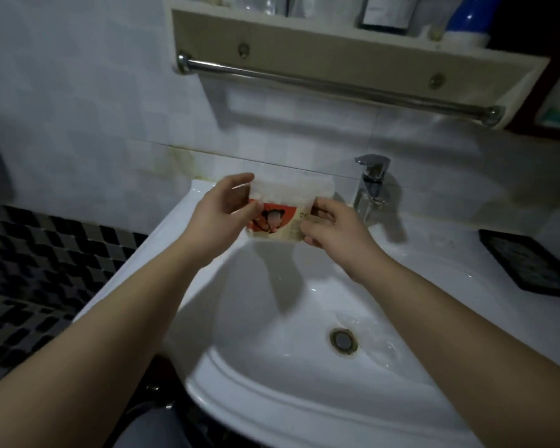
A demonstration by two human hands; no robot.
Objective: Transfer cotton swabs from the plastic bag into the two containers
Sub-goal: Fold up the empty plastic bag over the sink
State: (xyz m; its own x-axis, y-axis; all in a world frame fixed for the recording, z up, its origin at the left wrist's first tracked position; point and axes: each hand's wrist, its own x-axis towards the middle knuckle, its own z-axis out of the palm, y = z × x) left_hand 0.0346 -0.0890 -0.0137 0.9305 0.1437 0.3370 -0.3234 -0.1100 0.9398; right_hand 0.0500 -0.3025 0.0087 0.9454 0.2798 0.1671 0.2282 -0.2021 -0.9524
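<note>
A plastic bag of cotton swabs (286, 202), clear on top with a red and cream label below, hangs over the back of the white sink (272, 399). My left hand (222, 210) grips its left edge between thumb and fingers. My right hand (332, 229) pinches its right edge. White swab tips show through the clear upper part. I see no containers in this view.
A chrome tap (370, 182) stands just right of the bag. A towel rail (337, 84) and a shelf (353, 50) with bottles hang above. A black tray (530, 263) lies on the right counter. The drain (343, 340) sits low in the basin.
</note>
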